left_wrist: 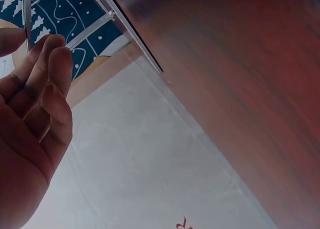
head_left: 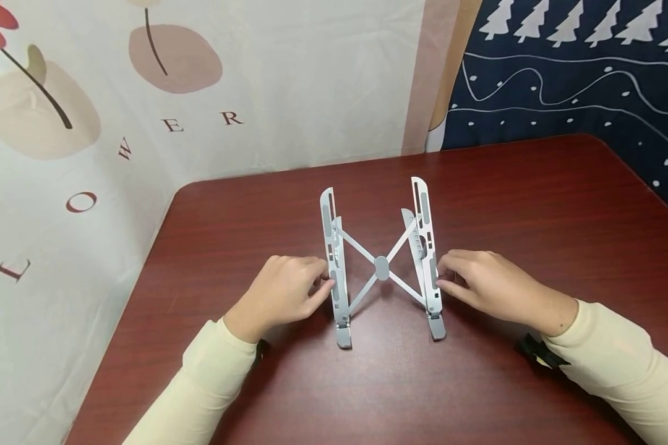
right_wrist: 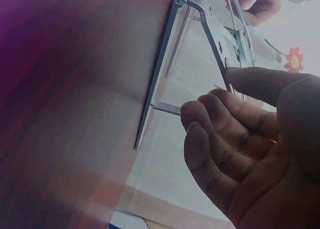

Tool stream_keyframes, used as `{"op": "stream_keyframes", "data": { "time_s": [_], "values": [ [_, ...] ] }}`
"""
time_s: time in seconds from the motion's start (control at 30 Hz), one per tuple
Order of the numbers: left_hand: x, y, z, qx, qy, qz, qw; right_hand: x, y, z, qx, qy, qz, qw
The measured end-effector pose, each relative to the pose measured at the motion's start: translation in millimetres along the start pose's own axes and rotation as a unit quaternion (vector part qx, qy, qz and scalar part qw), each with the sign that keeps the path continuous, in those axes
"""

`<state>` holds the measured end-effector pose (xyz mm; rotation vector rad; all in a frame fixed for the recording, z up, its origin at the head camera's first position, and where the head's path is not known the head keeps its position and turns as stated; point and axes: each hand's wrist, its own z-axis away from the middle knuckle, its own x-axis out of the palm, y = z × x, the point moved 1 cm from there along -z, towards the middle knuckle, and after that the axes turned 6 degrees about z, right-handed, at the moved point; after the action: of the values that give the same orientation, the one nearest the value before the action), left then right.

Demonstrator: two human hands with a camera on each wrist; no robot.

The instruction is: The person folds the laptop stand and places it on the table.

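A silver folding laptop stand (head_left: 381, 268) stands spread on the table, its crossed bars joined at a grey oval hub and its two side rails raised at a slant. My left hand (head_left: 284, 287) pinches the left rail (head_left: 336, 266) near its middle, thumb towards me. On the other side, my right hand (head_left: 495, 284) holds the right rail (head_left: 430, 259) between thumb and curled fingers. The right wrist view shows the right thumb (right_wrist: 260, 84) against the rail's edge. Small hinged lips (head_left: 436, 327) stick out at the rails' near ends.
The dark red wooden table (head_left: 378, 395) extends around the stand. A white cloth with flower prints and letters (head_left: 312, 80) hangs behind and to the left. At the back right hangs a navy cloth with white trees (head_left: 568, 80).
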<state>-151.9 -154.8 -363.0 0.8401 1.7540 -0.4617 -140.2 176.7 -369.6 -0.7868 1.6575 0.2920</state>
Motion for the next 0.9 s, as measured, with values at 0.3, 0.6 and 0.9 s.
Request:
{"op": "stream_keyframes", "data": {
  "time_s": [0.3,0.6,0.9],
  "values": [
    [0.0,4.5,-0.5,-0.022,-0.018,0.011,0.9995,2.1,-1.3,0.8,0.009,-0.009,-0.004,1.000],
    [-0.1,7.0,-0.6,-0.035,-0.022,0.007,0.9991,2.4,-1.3,0.6,0.003,-0.003,-0.006,1.000],
    [-1.3,10.4,-1.7,-0.049,-0.025,0.001,0.9985,2.0,-0.5,0.3,0.006,-0.006,-0.007,1.000]
  ]
}}
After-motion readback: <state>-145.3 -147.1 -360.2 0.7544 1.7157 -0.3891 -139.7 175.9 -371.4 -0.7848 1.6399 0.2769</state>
